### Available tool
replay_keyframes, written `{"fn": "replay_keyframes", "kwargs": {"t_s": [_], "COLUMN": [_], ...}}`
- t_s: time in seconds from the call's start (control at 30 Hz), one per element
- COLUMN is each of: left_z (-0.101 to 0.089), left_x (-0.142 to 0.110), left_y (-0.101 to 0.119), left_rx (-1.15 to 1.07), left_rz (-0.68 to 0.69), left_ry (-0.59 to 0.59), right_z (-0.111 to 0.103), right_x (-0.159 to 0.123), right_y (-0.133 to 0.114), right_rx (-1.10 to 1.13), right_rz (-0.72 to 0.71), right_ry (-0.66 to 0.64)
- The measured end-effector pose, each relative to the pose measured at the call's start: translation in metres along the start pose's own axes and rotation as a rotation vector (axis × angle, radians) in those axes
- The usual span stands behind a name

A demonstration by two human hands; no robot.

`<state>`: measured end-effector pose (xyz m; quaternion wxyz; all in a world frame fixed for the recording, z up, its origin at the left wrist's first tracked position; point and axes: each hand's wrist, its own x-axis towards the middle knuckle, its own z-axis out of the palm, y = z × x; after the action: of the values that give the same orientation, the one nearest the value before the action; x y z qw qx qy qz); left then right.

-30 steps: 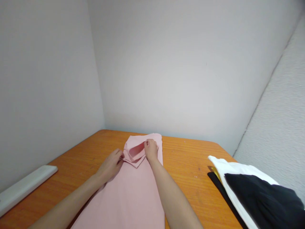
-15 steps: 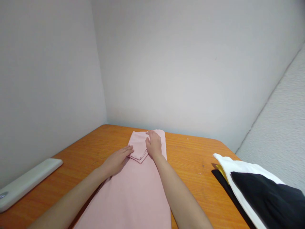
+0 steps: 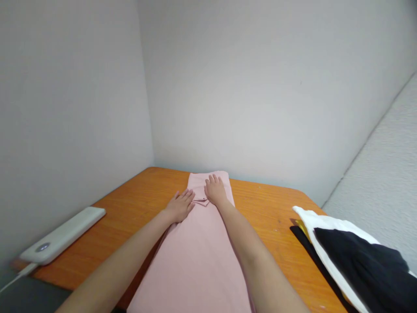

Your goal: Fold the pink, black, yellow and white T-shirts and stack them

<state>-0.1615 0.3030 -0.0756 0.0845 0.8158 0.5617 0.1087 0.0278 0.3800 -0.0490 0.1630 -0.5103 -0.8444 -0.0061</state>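
A long pink cloth garment (image 3: 198,256) stretches over the wooden table from the near edge to the far edge. At its far end lies a folded-over flap (image 3: 198,181) of the same pink cloth. My left hand (image 3: 180,205) rests flat on the left side by the flap's near edge, fingers spread. My right hand (image 3: 215,189) lies flat on the flap's right part, fingers pointing away from me. Neither hand grips anything. The cloth under both palms is hidden.
On the left of the wooden table (image 3: 270,213) lies a white oblong device (image 3: 65,234) with a cable (image 3: 28,270). To the right is a pile of white cloth (image 3: 339,226) and black cloth (image 3: 368,261). Walls (image 3: 228,87) stand behind and on the left.
My right hand has flattened from a curled pose onto the flap. My left hand has spread its fingers and shifted slightly up and right. The view has shifted, showing the device's cable.
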Motion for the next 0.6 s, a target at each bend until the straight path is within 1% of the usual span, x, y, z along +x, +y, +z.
{"fn": "replay_keyframes", "kwargs": {"t_s": [0.07, 0.13, 0.2, 0.23, 0.3, 0.37, 0.43, 0.5, 0.57, 0.6], "left_z": [-0.005, -0.014, -0.024, -0.028, -0.031, -0.026, -0.015, 0.0, 0.016, 0.022], "left_x": [0.004, -0.002, -0.02, -0.033, -0.071, -0.121, -0.18, -0.236, -0.281, -0.296], "left_y": [0.005, 0.013, 0.022, 0.028, 0.038, 0.047, 0.056, 0.065, 0.077, 0.083], "left_rx": [0.026, 0.051, 0.061, 0.063, 0.083, 0.103, 0.059, -0.086, -0.265, -0.331], "left_rz": [-0.007, 0.015, 0.061, 0.08, 0.087, 0.043, -0.027, -0.1, -0.211, -0.268], "left_ry": [0.037, 0.082, 0.121, 0.14, 0.188, 0.255, 0.331, 0.435, 0.609, 0.673], "right_z": [-0.015, -0.034, -0.059, -0.073, -0.105, -0.135, -0.156, -0.163, -0.153, -0.143], "right_x": [-0.012, -0.038, -0.076, -0.1, -0.156, -0.221, -0.289, -0.35, -0.396, -0.411], "right_y": [-0.009, -0.017, -0.022, -0.023, -0.024, -0.026, -0.032, -0.042, -0.053, -0.058], "right_rx": [-0.02, -0.039, -0.032, -0.009, 0.079, 0.214, 0.373, 0.494, 0.565, 0.595], "right_rz": [-0.015, 0.002, 0.044, 0.063, 0.087, 0.139, 0.278, 0.432, 0.546, 0.587], "right_ry": [0.029, 0.065, 0.088, 0.089, 0.086, 0.113, 0.151, 0.113, 0.021, -0.013]}}
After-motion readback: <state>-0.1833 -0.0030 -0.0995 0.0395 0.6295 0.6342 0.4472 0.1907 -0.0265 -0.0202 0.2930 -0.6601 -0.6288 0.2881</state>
